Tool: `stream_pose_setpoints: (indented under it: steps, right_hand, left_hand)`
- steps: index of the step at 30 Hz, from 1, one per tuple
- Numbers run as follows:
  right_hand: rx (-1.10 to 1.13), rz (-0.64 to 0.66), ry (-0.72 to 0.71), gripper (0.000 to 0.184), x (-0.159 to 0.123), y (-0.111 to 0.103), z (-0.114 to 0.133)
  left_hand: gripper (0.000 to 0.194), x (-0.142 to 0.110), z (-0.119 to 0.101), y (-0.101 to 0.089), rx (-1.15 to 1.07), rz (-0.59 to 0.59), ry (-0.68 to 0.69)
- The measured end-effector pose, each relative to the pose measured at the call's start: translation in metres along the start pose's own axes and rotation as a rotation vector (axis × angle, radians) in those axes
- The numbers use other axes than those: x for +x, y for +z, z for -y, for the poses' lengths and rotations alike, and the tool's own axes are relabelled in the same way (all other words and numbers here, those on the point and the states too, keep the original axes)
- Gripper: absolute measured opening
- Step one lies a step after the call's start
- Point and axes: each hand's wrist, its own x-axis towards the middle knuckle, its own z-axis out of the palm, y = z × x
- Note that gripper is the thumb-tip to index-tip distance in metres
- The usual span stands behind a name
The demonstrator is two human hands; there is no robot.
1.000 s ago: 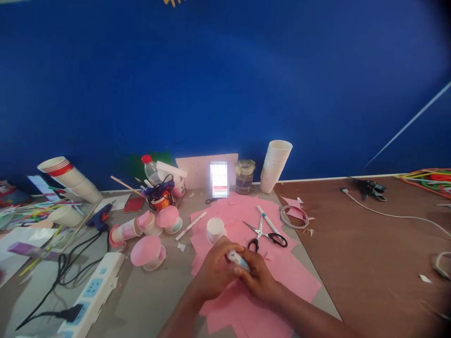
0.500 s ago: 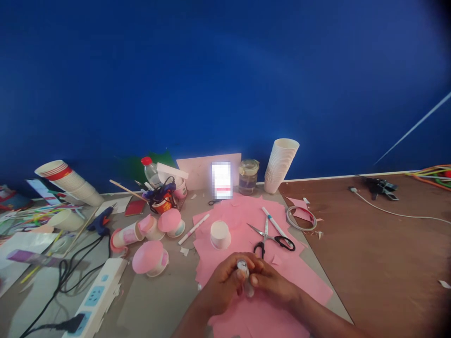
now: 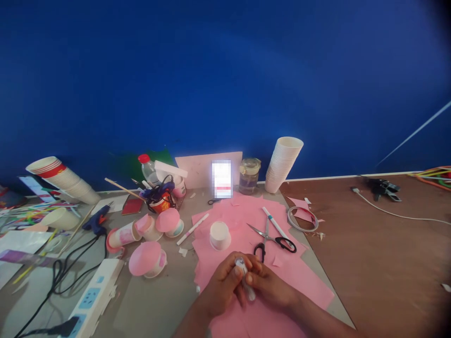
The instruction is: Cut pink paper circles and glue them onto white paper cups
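Both hands meet over the pink paper sheets [image 3: 303, 277] near the front of the table. My left hand [image 3: 221, 281] is closed round a small pale, partly see-through object [image 3: 241, 264] with a rounded top end. From the other side my right hand [image 3: 269, 281] pinches the same object, thumb against it. Its lower end pokes out below the fingers; its exact kind I cannot make out. Just beyond the hands stands a short white paper cup piece [image 3: 220, 234]. Opened scissors [image 3: 268, 238] with black handles lie to its right, beside a white marker [image 3: 278, 227].
A leaning stack of paper cups [image 3: 283, 164] and a glass jar [image 3: 249, 176] stand by the blue wall. At left are pink-topped cup pieces [image 3: 146, 259], a glue gun [image 3: 97, 220] with black cable and a power strip [image 3: 95, 295]. A tape roll [image 3: 303, 219] lies right.
My hands stay together on the small pale object, whose round end has tilted slightly up and left. Things at the left have shifted a little leftward in view as the camera moved.
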Motion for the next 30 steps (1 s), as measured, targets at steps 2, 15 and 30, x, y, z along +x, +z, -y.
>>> stream_pose_setpoints:
  steps: [2, 15, 30]
  right_hand:
    - [-0.02, 0.012, -0.028, 0.042, 0.001, 0.002, 0.003]
    - [-0.494, -0.192, -0.148, 0.044, -0.003, 0.014, 0.012]
    - [-0.272, -0.26, -0.101, 0.027, -0.001, 0.025, 0.0]
  left_hand:
    - [0.029, 0.0, 0.001, 0.001, 0.009, -0.037, 0.025]
    - [0.021, -0.002, -0.002, 0.009, 0.021, -0.234, 0.168]
    - [0.025, -0.006, -0.05, 0.0, -0.245, -0.555, 0.627]
